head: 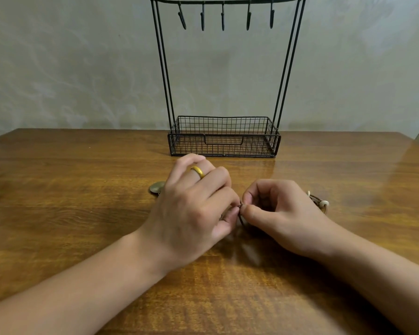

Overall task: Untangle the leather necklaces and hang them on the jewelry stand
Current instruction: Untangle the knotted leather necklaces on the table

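Both hands are down on the wooden table (82, 213), left hand (194, 209) and right hand (276, 213) each pinching the dark leather cord (241, 217) between them. The jewelry stand (224, 136) sits just behind, hooks bare.

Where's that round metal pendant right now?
In the head view the round metal pendant lies on the wooden table, left of centre, half hidden behind the left hand and in front of the jewelry stand.

The jewelry stand (224, 136) sits at the bench's (82, 213) far edge. Both hands meet mid-bench before it, a pendant (156, 187) just left of them.
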